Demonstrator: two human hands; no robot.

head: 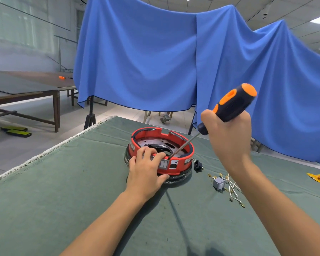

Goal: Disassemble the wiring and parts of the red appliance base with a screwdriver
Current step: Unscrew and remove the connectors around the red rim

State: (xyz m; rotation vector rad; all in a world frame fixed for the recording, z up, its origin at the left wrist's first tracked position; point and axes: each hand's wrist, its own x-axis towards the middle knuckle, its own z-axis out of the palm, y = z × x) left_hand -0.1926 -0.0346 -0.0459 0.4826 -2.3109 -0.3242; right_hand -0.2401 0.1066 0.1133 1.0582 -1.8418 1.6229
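Hands are both busy on the table (67, 182). The red base (161, 151) sits near the middle of the green cloth, a round ring with a metal plate inside. The left hand (146, 170) lies on the near rim at about 7 o'clock, fingers bent over the edge and thumb pressed on the outer wall, holding it down. A white switch (163, 164) is in the wall just beside those fingers.

The right hand (229, 137) is wrapped tight round the black and orange screwdriver (229, 106). The handle leans up toward 1 o'clock and the thin shaft slants down into the base. The tip sits just inside the near rim, close behind the switch. I cannot tell if it is in a screw.

At 3 o'clock from the base lie parts that are already out: a black plug (198, 164), a small grey block (218, 182) and some thin white wires (233, 189) with little metal ends. A yellow scrap (316, 178) lies far off at 3 o'clock.

The base looks stiff and light, so it may slide or tip when pushed. Holding the rim down, as the left hand does, seems best. The plastic wall may crack if pried hard. The wires look soft and bendy.
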